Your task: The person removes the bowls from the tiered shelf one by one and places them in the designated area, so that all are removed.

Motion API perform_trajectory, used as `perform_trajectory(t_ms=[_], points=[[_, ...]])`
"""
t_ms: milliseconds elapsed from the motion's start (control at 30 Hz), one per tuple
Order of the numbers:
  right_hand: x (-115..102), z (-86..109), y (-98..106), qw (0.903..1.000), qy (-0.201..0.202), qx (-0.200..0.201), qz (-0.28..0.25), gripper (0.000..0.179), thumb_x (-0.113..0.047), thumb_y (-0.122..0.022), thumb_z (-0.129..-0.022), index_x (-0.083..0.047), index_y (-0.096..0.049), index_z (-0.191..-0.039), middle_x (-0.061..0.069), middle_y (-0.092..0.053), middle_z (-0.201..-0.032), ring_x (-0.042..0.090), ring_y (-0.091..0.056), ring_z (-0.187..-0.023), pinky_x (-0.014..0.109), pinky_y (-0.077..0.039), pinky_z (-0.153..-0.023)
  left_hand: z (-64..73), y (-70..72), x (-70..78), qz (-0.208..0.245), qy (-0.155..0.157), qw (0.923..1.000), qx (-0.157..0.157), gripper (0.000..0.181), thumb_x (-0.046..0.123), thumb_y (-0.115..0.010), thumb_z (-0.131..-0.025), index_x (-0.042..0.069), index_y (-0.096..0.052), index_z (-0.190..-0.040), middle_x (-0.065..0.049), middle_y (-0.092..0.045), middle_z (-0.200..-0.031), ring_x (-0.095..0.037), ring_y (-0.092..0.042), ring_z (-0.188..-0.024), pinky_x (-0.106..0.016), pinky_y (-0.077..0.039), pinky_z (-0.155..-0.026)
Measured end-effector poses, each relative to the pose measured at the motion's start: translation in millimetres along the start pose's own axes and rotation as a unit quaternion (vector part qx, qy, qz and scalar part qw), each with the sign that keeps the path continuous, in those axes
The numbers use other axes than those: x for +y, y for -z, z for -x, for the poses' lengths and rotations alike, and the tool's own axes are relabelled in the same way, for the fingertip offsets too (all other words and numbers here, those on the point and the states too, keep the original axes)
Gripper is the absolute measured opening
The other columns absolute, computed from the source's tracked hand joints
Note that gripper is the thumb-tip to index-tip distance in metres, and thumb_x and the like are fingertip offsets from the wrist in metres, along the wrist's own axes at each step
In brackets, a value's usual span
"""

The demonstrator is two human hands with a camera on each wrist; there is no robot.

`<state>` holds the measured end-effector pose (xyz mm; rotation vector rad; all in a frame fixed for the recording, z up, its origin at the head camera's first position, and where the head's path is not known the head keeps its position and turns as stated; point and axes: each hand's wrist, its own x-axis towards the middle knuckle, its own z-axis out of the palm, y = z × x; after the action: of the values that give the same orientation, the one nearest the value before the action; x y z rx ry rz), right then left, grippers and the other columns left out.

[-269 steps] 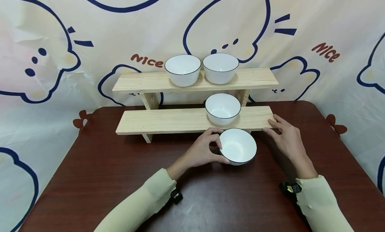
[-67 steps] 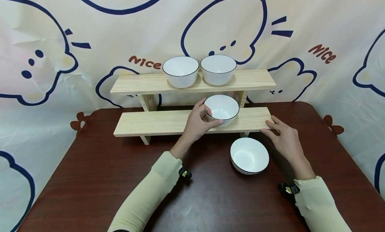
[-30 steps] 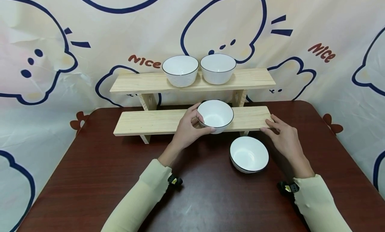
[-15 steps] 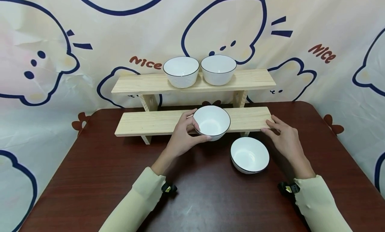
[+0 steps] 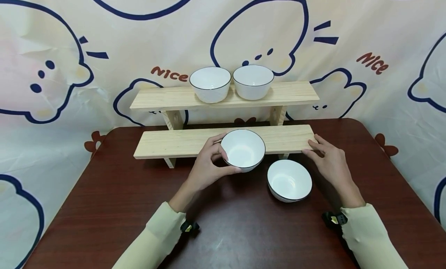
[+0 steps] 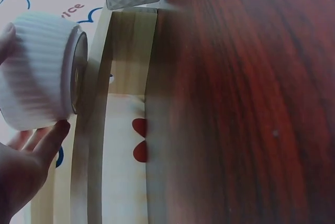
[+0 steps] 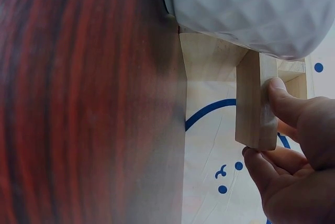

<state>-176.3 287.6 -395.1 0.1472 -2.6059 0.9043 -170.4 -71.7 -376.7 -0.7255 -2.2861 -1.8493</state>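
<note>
My left hand (image 5: 207,162) holds a white bowl (image 5: 243,149) with a thin dark rim, thumb at its near side and fingers at its left. This bowl hangs in front of the lower board (image 5: 174,143) of a two-tier wooden shelf. In the left wrist view its ribbed outside (image 6: 36,72) and base show, raised off the table. My right hand (image 5: 329,160) grips the right end of the lower board; the right wrist view shows thumb and fingers around that board end (image 7: 256,103). A second bowl (image 5: 289,180), diamond-patterned outside, stands on the table just left of my right hand.
Two more white bowls, a left one (image 5: 210,85) and a right one (image 5: 253,82), stand side by side on the upper board (image 5: 296,93). The dark wood table (image 5: 104,207) extends toward me. A cartoon-print cloth (image 5: 139,44) hangs close behind the shelf.
Earlier my left hand held the bowl that now stands on the table. It then took the bowl from the lower board and brought it left and toward me. My right hand stayed put.
</note>
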Motion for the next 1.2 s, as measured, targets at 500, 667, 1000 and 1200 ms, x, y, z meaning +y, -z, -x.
perform_trajectory(t_ms=[500,667,1000,1200], points=[[1,0.9,0,1.0,-0.004,-0.006,0.001,0.045,-0.015,-0.076,-0.093,0.009,-0.062,-0.128,0.03,-0.048,-0.145,0.052,-0.05,-0.127,0.063,-0.049,-0.092,13.6,10.5,-0.9,0.01,-0.006,0.999,-0.043,0.042,0.0,-0.095,-0.065,0.011,-0.057,-0.08,-0.005,-0.046,-0.152,-0.028,-0.048,-0.135,-0.042,-0.054,-0.096],[0,0.1,0,1.0,-0.002,-0.005,0.001,0.045,-0.014,-0.076,-0.093,0.01,-0.062,-0.128,0.031,-0.048,-0.145,0.052,-0.05,-0.127,0.063,-0.049,-0.092,16.5,11.3,-5.5,0.014,0.002,0.9982,-0.058,0.042,0.001,-0.095,-0.065,0.013,-0.057,-0.08,-0.002,-0.048,-0.15,-0.027,-0.05,-0.133,-0.042,-0.054,-0.095],[2,-1.2,0,1.0,0.003,-0.009,-0.001,0.048,-0.02,-0.076,-0.093,0.009,-0.062,-0.128,0.032,-0.048,-0.144,0.054,-0.05,-0.125,0.065,-0.048,-0.091,20.5,11.4,-10.7,0.008,0.031,0.9962,-0.081,0.041,0.003,-0.096,-0.064,0.012,-0.058,-0.078,0.0,-0.048,-0.151,-0.025,-0.048,-0.136,-0.04,-0.05,-0.101],[2,-0.8,0,1.0,0.003,-0.006,-0.002,0.048,-0.019,-0.076,-0.092,0.009,-0.063,-0.128,0.032,-0.049,-0.143,0.054,-0.05,-0.125,0.065,-0.049,-0.09,23.0,11.8,-13.0,-0.001,0.041,0.9948,-0.093,0.041,0.006,-0.097,-0.064,0.012,-0.059,-0.078,0.001,-0.049,-0.151,-0.023,-0.046,-0.138,-0.044,-0.046,-0.105]])
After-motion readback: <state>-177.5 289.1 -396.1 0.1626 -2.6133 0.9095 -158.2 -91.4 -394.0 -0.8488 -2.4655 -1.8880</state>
